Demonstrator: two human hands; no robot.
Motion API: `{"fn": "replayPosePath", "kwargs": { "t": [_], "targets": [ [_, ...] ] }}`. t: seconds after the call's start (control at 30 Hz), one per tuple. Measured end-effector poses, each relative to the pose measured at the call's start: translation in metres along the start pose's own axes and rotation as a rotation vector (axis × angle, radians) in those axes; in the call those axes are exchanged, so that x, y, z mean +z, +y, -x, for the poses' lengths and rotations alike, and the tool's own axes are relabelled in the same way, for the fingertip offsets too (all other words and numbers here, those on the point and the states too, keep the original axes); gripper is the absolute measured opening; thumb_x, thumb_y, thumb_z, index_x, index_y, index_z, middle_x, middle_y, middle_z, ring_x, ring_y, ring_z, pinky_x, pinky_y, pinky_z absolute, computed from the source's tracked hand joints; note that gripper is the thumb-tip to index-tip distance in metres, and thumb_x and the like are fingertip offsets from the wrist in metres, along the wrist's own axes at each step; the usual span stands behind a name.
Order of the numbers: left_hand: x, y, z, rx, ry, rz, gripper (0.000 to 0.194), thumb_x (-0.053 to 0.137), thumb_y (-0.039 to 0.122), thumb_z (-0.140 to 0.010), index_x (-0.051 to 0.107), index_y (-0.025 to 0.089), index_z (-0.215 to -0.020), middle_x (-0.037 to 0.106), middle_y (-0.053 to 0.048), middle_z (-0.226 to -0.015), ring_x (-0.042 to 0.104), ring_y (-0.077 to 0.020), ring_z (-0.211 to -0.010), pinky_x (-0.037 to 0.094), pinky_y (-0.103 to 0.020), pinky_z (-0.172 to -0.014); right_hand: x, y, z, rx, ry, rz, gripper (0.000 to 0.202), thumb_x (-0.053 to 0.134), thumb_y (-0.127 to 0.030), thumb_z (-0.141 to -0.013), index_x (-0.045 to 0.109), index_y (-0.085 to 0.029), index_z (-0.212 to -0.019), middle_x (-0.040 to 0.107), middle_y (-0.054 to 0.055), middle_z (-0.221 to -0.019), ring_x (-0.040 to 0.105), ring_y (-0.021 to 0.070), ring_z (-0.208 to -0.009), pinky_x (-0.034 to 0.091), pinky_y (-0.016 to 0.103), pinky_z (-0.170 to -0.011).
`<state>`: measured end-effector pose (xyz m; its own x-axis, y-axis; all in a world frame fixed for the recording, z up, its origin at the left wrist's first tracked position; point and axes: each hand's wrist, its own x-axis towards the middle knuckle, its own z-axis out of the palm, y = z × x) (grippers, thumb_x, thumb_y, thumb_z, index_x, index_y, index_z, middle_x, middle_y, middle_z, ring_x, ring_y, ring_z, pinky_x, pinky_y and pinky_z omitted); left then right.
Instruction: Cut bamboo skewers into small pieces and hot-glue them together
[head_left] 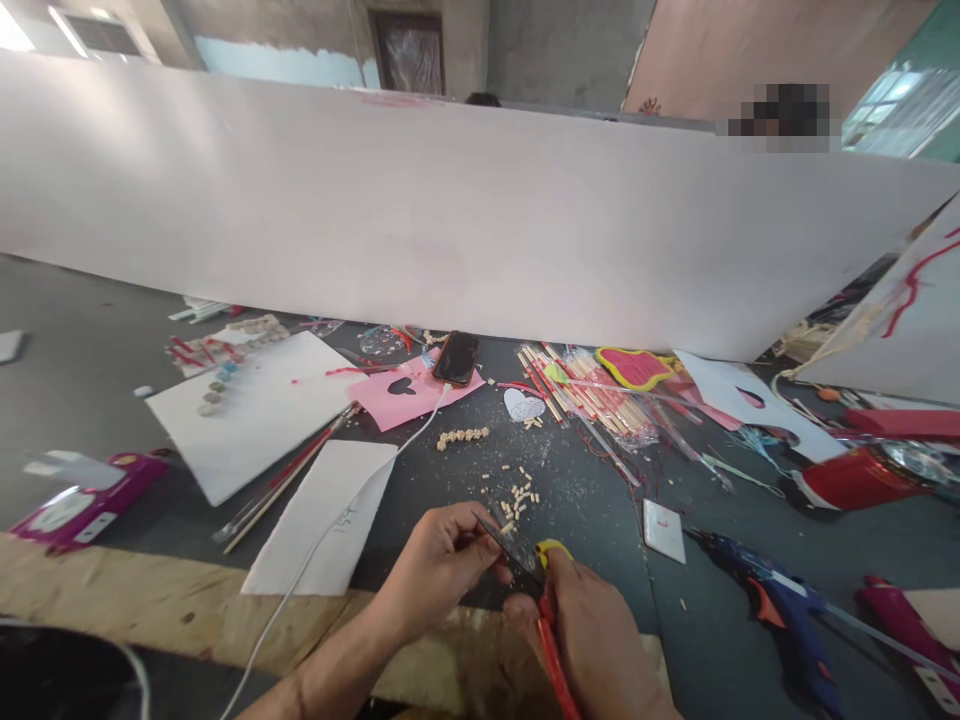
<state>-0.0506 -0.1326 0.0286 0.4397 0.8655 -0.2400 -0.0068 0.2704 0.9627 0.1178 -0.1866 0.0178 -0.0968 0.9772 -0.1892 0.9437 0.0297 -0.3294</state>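
Note:
My left hand (pixel 450 550) is closed at the table's front edge, its fingers pinching a thin dark flat piece (pixel 510 545). Close on its right, my right hand (pixel 589 610) wraps round a tool with red handles (pixel 553 660); a yellow part (pixel 553 550) shows by the index finger. The tool's head meets the dark piece and is partly hidden. Just beyond the hands lie several small pale cut pieces (pixel 519 495), with a row of pale beads (pixel 462 437) farther back.
A phone (pixel 456 358) with a white cable rests on pink paper (pixel 394 400). Wooden sticks (pixel 592 390) lie behind. To the right are a blue glue gun (pixel 780 600) and a red can (pixel 862 475). A white panel (pixel 450 220) stands across the back.

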Motion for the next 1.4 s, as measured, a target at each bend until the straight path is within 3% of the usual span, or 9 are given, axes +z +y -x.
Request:
{"fn": "replayPosePath", "kwargs": {
  "t": [0.13,0.33,0.63,0.83,1.0,1.13,1.3,1.4],
  "targets": [
    [0.0,0.001,-0.001,-0.021,0.022,-0.061,0.02,0.056,0.032,-0.08,0.055,0.013,-0.071,0.062,-0.002,-0.059,0.034,-0.0052,-0.041,0.023,-0.018,-0.041,0.004,0.002,-0.002,-0.008,0.027,0.023,0.02,0.047,-0.031,-0.086,0.057,-0.018,-0.097,0.071,0.007,-0.083,0.068,0.025,-0.076,0.04,0.028,-0.06],
    [0.003,0.0,0.0,-0.005,0.09,-0.167,0.016,0.052,0.025,-0.08,0.058,0.014,-0.071,0.063,-0.001,-0.059,0.044,-0.0082,-0.046,0.03,-0.019,-0.045,0.004,0.003,-0.003,0.0,-0.034,0.058,0.022,0.044,-0.035,-0.088,0.057,-0.018,-0.095,0.072,0.006,-0.076,0.069,0.0259,-0.069,0.036,0.028,-0.053],
    [0.002,0.003,-0.001,0.133,0.108,-0.326,0.021,0.049,0.022,-0.083,0.06,0.014,-0.067,0.066,-0.003,-0.065,0.057,-0.0133,-0.06,0.04,-0.021,-0.057,-0.004,0.001,-0.003,0.02,-0.079,-0.022,0.023,0.041,-0.037,-0.088,0.057,-0.02,-0.087,0.072,0.005,-0.071,0.069,0.0238,-0.067,0.035,0.026,-0.053],
    [0.003,-0.004,-0.001,0.095,0.134,-0.283,0.018,0.047,0.029,-0.085,0.058,0.015,-0.079,0.063,0.0,-0.067,0.046,-0.0078,-0.044,0.033,-0.019,-0.043,-0.007,0.002,-0.001,0.048,0.013,-0.004,0.029,0.049,-0.035,-0.084,0.056,-0.017,-0.107,0.07,0.007,-0.083,0.065,0.0229,-0.074,0.04,0.027,-0.062],
    [0.003,0.002,0.001,0.151,0.102,-0.256,0.016,0.051,0.024,-0.082,0.059,0.014,-0.073,0.065,-0.002,-0.066,0.049,-0.0095,-0.055,0.035,-0.019,-0.052,-0.006,0.006,0.002,0.011,0.014,0.013,0.029,0.052,-0.029,-0.08,0.055,-0.017,-0.106,0.067,0.01,-0.097,0.062,0.0234,-0.09,0.042,0.028,-0.071],
    [0.001,0.001,0.001,0.023,-0.017,-0.067,0.013,0.051,0.024,-0.081,0.055,0.014,-0.073,0.064,-0.001,-0.059,0.032,-0.0051,-0.041,0.023,-0.018,-0.042,-0.003,0.007,0.005,0.003,0.001,0.04,0.029,0.051,-0.021,-0.078,0.054,-0.016,-0.107,0.066,0.01,-0.098,0.061,0.0236,-0.089,0.042,0.029,-0.071],
    [0.0,-0.001,0.0,-0.024,-0.111,0.14,0.018,0.056,0.029,-0.078,0.051,0.014,-0.07,0.062,-0.001,-0.054,0.025,-0.0032,-0.037,0.016,-0.019,-0.039,0.003,0.007,0.007,-0.041,0.043,0.019,0.024,0.05,-0.029,-0.084,0.054,-0.017,-0.105,0.068,0.009,-0.09,0.064,0.0229,-0.083,0.041,0.028,-0.069],
    [0.001,0.0,0.001,-0.042,-0.105,0.166,0.022,0.058,0.033,-0.078,0.051,0.014,-0.07,0.061,-0.001,-0.054,0.024,-0.0025,-0.036,0.014,-0.019,-0.038,0.005,0.008,0.006,-0.047,0.052,0.003,0.017,0.047,-0.03,-0.087,0.055,-0.02,-0.099,0.07,0.006,-0.084,0.066,0.0217,-0.077,0.039,0.026,-0.063]
  ]
}}
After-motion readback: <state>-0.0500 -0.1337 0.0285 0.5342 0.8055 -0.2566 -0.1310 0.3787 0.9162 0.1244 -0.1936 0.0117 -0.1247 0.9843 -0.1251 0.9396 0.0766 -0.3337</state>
